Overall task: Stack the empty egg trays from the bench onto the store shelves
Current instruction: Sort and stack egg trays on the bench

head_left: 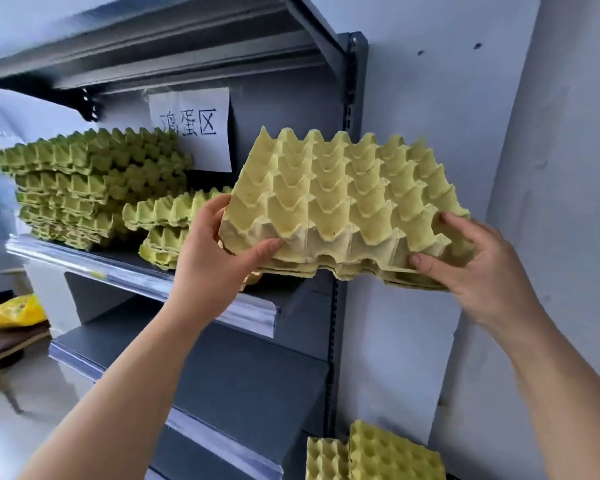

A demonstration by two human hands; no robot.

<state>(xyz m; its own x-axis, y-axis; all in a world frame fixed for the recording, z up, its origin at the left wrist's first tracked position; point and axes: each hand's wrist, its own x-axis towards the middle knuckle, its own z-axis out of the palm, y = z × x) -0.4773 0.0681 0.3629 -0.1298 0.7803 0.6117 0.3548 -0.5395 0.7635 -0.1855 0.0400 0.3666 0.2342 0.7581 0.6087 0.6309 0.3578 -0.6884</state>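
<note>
I hold a small nested stack of yellow-green pulp egg trays [343,202] tilted up in front of the grey shelf [132,271]. My left hand [219,251] grips its near left corner. My right hand [482,261] grips its near right edge. On the shelf stands a tall stack of egg trays [84,181] at the left. Beside it a lower stack [167,220] sits partly hidden behind my left hand. More trays [374,452] lie at the bottom right, below the shelves.
A paper sign [194,129] hangs on the shelf's back panel. Another shelf board [174,39] runs overhead, and a lower shelf [222,375] juts out beneath. The white wall [499,133] is close on the right. A yellow bag [14,311] rests on a stool at far left.
</note>
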